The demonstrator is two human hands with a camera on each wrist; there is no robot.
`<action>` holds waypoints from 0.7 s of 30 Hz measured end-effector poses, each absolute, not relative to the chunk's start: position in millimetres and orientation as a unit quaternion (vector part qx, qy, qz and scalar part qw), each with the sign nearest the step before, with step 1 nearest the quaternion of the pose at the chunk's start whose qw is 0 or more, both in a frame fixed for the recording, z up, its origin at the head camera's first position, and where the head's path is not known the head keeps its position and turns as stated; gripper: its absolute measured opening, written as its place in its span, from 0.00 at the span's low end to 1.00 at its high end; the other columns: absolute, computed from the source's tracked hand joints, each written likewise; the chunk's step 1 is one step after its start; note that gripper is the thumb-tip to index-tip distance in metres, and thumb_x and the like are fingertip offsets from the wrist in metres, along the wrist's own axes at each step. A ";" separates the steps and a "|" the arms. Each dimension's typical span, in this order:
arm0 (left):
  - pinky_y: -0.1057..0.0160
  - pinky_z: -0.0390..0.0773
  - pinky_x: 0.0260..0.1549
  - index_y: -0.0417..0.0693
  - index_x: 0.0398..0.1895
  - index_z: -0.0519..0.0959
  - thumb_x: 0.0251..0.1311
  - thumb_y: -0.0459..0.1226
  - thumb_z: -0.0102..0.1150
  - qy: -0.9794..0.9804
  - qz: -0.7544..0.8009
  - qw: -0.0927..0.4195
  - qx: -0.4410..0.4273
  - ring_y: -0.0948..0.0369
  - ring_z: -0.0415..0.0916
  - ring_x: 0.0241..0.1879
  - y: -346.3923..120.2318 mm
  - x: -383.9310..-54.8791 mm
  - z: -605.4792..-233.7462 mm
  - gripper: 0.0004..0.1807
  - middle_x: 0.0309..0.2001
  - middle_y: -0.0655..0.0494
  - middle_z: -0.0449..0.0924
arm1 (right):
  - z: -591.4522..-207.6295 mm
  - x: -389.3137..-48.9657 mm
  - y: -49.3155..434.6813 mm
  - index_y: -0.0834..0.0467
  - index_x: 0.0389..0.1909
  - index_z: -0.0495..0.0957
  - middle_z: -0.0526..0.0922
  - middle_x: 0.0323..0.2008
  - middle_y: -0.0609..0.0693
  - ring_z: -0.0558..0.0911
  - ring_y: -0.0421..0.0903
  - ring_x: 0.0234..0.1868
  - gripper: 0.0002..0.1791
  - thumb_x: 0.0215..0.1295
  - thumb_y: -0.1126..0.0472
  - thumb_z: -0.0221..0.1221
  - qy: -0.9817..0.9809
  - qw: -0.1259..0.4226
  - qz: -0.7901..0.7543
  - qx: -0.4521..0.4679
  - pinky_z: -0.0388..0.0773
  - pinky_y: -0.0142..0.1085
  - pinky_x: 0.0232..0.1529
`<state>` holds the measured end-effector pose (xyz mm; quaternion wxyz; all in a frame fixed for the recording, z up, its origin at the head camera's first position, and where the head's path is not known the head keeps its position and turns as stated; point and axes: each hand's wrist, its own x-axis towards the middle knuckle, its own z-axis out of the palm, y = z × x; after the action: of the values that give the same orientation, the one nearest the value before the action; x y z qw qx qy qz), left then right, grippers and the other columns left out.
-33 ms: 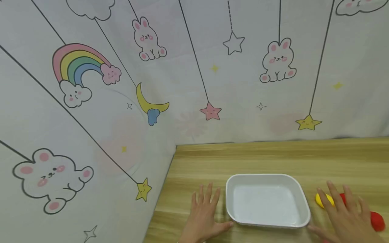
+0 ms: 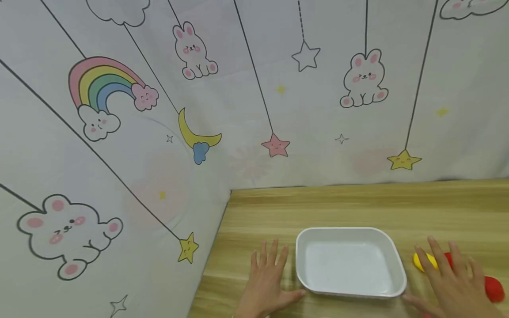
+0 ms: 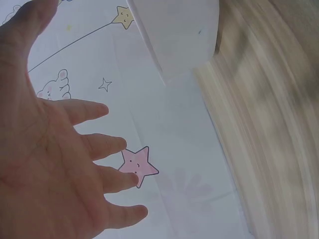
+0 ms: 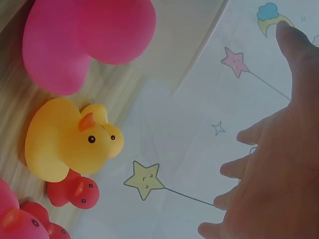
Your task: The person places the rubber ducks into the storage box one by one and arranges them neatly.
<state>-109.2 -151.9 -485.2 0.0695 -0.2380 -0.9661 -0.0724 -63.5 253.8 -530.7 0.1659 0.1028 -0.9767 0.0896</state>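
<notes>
A white rectangular basin [image 2: 351,265] with rounded corners sits on the wooden table, and nothing lies in it. Left of it my left hand [image 2: 264,282] has its fingers spread, the thumb close to the basin's near left corner. On the other side hovers my right hand [image 2: 453,282], fingers also spread, partly covering several rubber ducks. The right wrist view shows yellow ducks [image 4: 65,142], a red duck [image 4: 75,191] and a large pink duck [image 4: 55,45] beside the basin. Both palms, the left [image 3: 45,154] and the right [image 4: 284,164], hold nothing.
The wooden tabletop [image 2: 318,203] ends at a white cloth backdrop [image 2: 238,88] printed with rabbits, stars and a rainbow. That cloth also runs along the table's left edge. At the right, a red duck [image 2: 494,289] shows beside my right hand.
</notes>
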 end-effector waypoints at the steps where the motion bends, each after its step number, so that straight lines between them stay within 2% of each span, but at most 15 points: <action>1: 0.27 0.59 0.66 0.45 0.76 0.64 0.46 0.70 0.66 -0.966 -0.071 0.068 -0.237 0.34 0.51 0.73 -152.2 -108.4 -486.0 0.58 0.76 0.38 0.56 | -531.1 -63.1 253.6 0.58 0.81 0.35 0.22 0.79 0.56 0.29 0.71 0.76 0.75 0.45 0.24 0.65 -0.975 0.170 0.093 0.107 0.45 0.77 0.59; 5: 0.27 0.60 0.66 0.46 0.76 0.63 0.47 0.70 0.64 -0.968 -0.069 0.060 -0.232 0.34 0.51 0.73 -153.1 -106.0 -486.1 0.58 0.76 0.39 0.55 | -531.3 -62.3 252.2 0.61 0.79 0.42 0.26 0.80 0.58 0.34 0.74 0.75 0.72 0.43 0.24 0.66 -0.972 0.175 0.103 0.114 0.46 0.77 0.59; 8: 0.28 0.60 0.66 0.47 0.77 0.62 0.48 0.71 0.63 -0.970 -0.065 0.051 -0.228 0.35 0.52 0.74 -152.9 -106.5 -485.1 0.58 0.76 0.40 0.55 | -529.2 -62.2 252.0 0.61 0.78 0.44 0.28 0.80 0.59 0.36 0.74 0.75 0.72 0.43 0.23 0.65 -0.971 0.179 0.111 0.116 0.46 0.77 0.58; 11: 0.28 0.61 0.66 0.47 0.78 0.60 0.48 0.71 0.63 -0.971 -0.071 0.042 -0.224 0.36 0.52 0.74 -152.4 -106.8 -483.6 0.59 0.77 0.40 0.54 | -527.6 -62.1 253.8 0.57 0.80 0.40 0.32 0.80 0.58 0.38 0.74 0.75 0.73 0.44 0.19 0.61 -0.963 0.203 0.121 0.129 0.49 0.76 0.57; 14: 0.29 0.60 0.67 0.44 0.80 0.54 0.49 0.68 0.66 -0.968 -0.113 0.025 -0.222 0.36 0.50 0.75 -151.9 -105.5 -481.2 0.62 0.78 0.40 0.49 | -525.5 -61.6 256.7 0.53 0.82 0.36 0.33 0.81 0.57 0.37 0.72 0.76 0.73 0.45 0.18 0.60 -0.958 0.213 0.133 0.136 0.47 0.77 0.60; 15: 0.30 0.60 0.68 0.43 0.80 0.52 0.49 0.67 0.67 -0.965 -0.137 0.019 -0.221 0.37 0.49 0.75 -151.7 -105.0 -479.9 0.63 0.79 0.40 0.47 | -524.7 -61.2 257.3 0.52 0.82 0.35 0.33 0.81 0.57 0.36 0.72 0.76 0.73 0.45 0.20 0.61 -0.957 0.212 0.140 0.138 0.45 0.78 0.61; 18: 0.33 0.60 0.69 0.40 0.81 0.41 0.52 0.62 0.70 -0.950 -0.223 0.000 -0.217 0.39 0.47 0.76 -150.9 -104.0 -475.6 0.66 0.80 0.38 0.41 | -521.6 -59.2 257.8 0.54 0.82 0.34 0.31 0.81 0.56 0.33 0.69 0.77 0.75 0.44 0.29 0.70 -0.958 0.188 0.170 0.136 0.28 0.73 0.70; 21: 0.36 0.65 0.68 0.43 0.81 0.34 0.55 0.59 0.69 -0.931 -0.302 -0.007 -0.204 0.40 0.52 0.75 -151.3 -104.6 -472.0 0.67 0.80 0.39 0.40 | -517.8 -57.5 257.3 0.57 0.81 0.34 0.32 0.81 0.56 0.32 0.66 0.78 0.76 0.42 0.40 0.77 -0.953 0.165 0.212 0.141 0.17 0.64 0.72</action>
<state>-104.6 -151.3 -472.0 -0.0071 -0.2042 -0.9313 -0.3016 -57.5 257.3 -517.8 0.1645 0.1412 -0.9529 0.2122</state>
